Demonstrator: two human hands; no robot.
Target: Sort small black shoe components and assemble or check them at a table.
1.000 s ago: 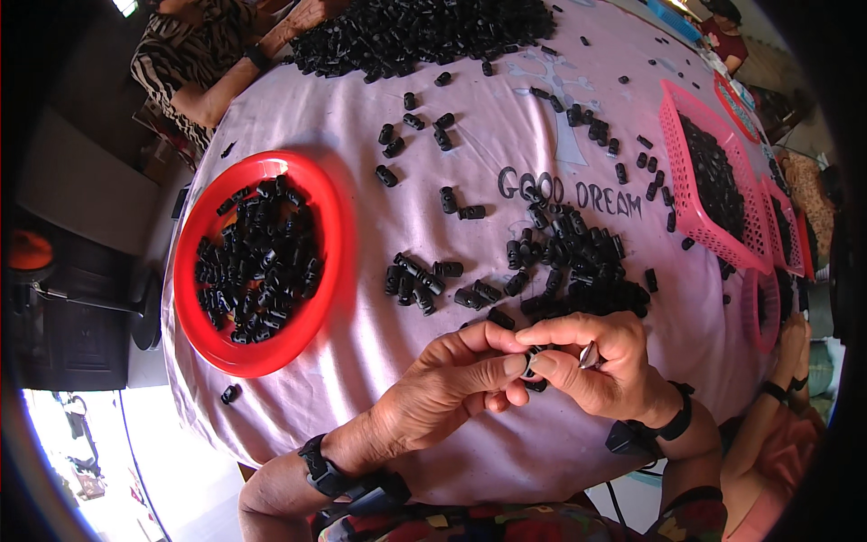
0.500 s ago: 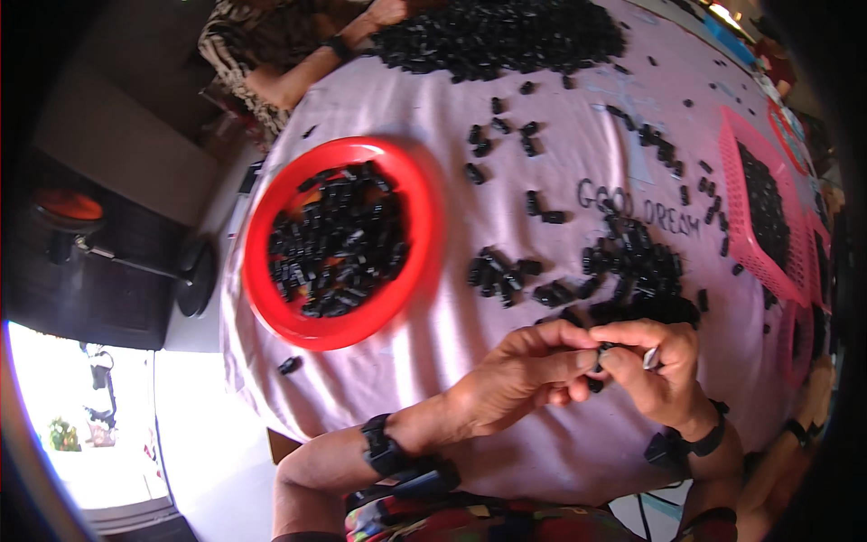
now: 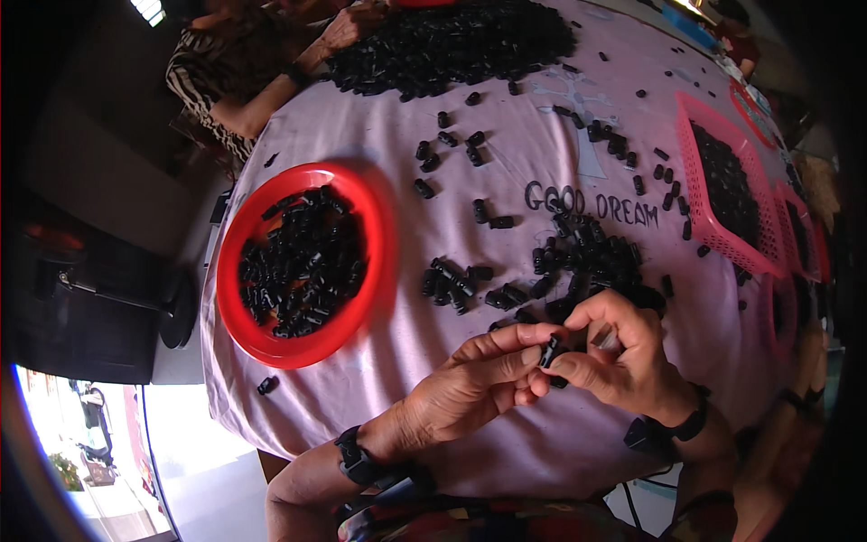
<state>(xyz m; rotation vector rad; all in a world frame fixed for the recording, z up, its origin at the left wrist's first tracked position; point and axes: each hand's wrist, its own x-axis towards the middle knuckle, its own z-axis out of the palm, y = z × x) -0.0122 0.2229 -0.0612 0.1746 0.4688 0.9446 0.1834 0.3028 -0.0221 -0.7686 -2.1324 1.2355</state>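
A small black plastic piece, roughly cylindrical, is pinched between the thumb and fingertips of my left hand. Close against it on the right is my right hand, its thumb tip at the piece and its forefinger arched above. Inside those curled right fingers sits a small pale, shiny object, mostly hidden; its kind cannot be made out. Another dark piece shows just under my fingers. Beyond my hands lies a loose heap of similar black pieces.
A red round basin of black pieces stands at left. A large black pile covers the far side, near a co-worker's arm. Pink baskets line the right. Scattered pieces dot the pink cloth; a forearm shows at far right.
The whole view has shifted, so the table contents appear further left. The black piece now shows more plainly at my left fingertips, and my right forefinger has lifted into an arch.
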